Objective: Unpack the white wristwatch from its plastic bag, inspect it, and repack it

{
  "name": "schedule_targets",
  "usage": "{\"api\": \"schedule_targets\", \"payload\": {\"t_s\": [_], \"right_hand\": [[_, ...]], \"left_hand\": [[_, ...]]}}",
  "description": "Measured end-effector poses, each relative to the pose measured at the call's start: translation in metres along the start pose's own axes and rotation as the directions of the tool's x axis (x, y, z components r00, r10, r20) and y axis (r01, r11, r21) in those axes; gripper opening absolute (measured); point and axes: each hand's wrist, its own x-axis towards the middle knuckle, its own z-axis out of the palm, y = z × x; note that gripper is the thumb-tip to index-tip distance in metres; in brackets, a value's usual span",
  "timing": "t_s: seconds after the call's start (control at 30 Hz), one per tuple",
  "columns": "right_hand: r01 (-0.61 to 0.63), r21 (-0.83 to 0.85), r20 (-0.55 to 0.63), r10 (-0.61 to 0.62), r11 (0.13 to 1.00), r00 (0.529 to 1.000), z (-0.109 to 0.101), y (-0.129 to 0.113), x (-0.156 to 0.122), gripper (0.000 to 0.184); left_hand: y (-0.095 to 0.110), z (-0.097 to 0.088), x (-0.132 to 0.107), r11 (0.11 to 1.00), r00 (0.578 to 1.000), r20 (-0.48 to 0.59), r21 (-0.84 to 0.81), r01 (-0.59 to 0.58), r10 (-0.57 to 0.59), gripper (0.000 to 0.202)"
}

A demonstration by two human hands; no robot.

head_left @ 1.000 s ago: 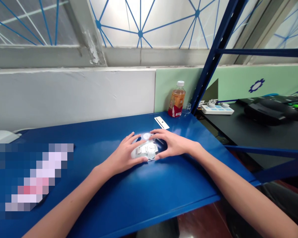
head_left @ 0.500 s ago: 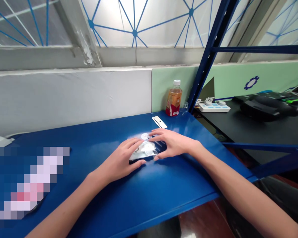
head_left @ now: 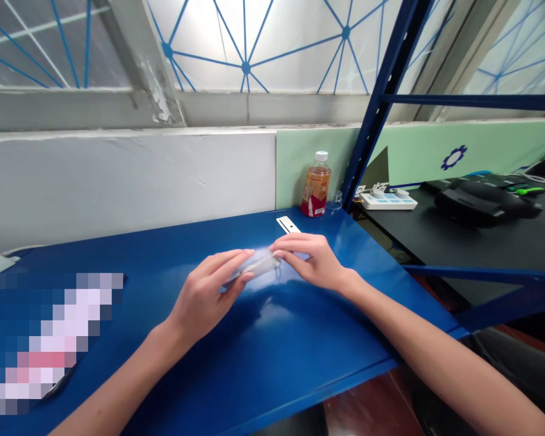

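Both of my hands hold a small clear plastic bag (head_left: 261,264) with something whitish inside, just above the blue table. My left hand (head_left: 211,287) pinches its left side, fingers over the top and thumb below. At the opposite end, my right hand (head_left: 309,257) closes its thumb and fingers on the bag's upper right corner. A small loop shape hangs near the right fingertips, too blurred to name. The bag is tilted, and what it contains cannot be made out. Just behind the right hand lies a flat white card (head_left: 287,224) with a dark stripe.
A drink bottle (head_left: 316,184) with a white cap stands by the wall, with a small clear cup (head_left: 335,200) beside it. Blue shelf posts (head_left: 372,121) rise at the right. A power strip (head_left: 388,200) sits on the black desk. A pixelated patch covers the left side.
The bag was lying flat on the table with both hands spread around it. Now it is lifted and tilted, with the fingers of both hands closed on it.
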Motion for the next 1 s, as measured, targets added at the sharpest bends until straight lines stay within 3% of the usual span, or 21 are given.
{"api": "schedule_targets", "payload": {"t_s": [0.07, 0.13, 0.27, 0.37, 0.47, 0.57, 0.63, 0.7, 0.8, 0.9, 1.0], "right_hand": [[-0.154, 0.113, -0.027, 0.158, 0.982, 0.987, -0.001, -0.002, 0.002, 0.024], [-0.3, 0.205, 0.042, 0.298, 0.932, 0.954, 0.0, -0.001, 0.003, 0.026], [-0.516, 0.276, 0.265, 0.452, 0.811, 0.852, 0.004, 0.01, 0.005, 0.032], [-0.578, 0.221, 0.32, 0.501, 0.786, 0.804, 0.008, 0.019, 0.003, 0.032], [-0.533, 0.097, 0.27, 0.493, 0.841, 0.827, 0.011, 0.025, 0.001, 0.031], [-0.417, -0.1, 0.203, 0.429, 0.903, 0.88, 0.011, 0.026, -0.002, 0.023], [-0.291, -0.222, 0.184, 0.333, 0.93, 0.925, 0.008, 0.024, -0.003, 0.022], [-0.135, -0.266, 0.24, 0.201, 0.955, 0.95, 0.004, 0.021, -0.003, 0.026], [0.03, -0.231, 0.385, 0.063, 0.973, 0.921, -0.003, 0.018, -0.001, 0.04], [0.056, -0.22, 0.436, 0.047, 0.974, 0.899, -0.005, 0.017, 0.0, 0.055], [0.046, -0.213, 0.438, 0.053, 0.976, 0.897, -0.004, 0.018, -0.001, 0.059]], "left_hand": [[0.006, -0.002, 0.001, 0.999, 0.994, -0.102, -0.015, 0.037, -0.038, 0.023], [0.008, -0.002, 0.001, 0.996, 0.988, -0.125, -0.024, 0.087, -0.089, 0.02], [-0.001, 0.003, 0.0, 0.985, 0.986, 0.062, -0.066, 0.159, -0.155, 0.026], [-0.013, 0.008, -0.003, 0.981, 0.965, 0.216, -0.096, 0.171, -0.148, 0.04], [-0.02, 0.011, -0.006, 0.977, 0.942, 0.296, -0.088, 0.192, -0.158, 0.058], [-0.021, 0.013, -0.007, 0.979, 0.928, 0.338, -0.069, 0.19, -0.157, 0.057], [-0.022, 0.013, -0.007, 0.986, 0.926, 0.357, -0.057, 0.154, -0.124, 0.055], [-0.024, 0.014, -0.007, 0.993, 0.927, 0.365, -0.043, 0.11, -0.087, 0.053], [-0.027, 0.016, -0.007, 0.997, 0.928, 0.367, -0.032, 0.075, -0.058, 0.05], [-0.029, 0.017, -0.008, 0.996, 0.928, 0.368, -0.041, 0.082, -0.062, 0.049], [-0.031, 0.019, -0.008, 0.994, 0.929, 0.364, -0.059, 0.094, -0.066, 0.047]]}}
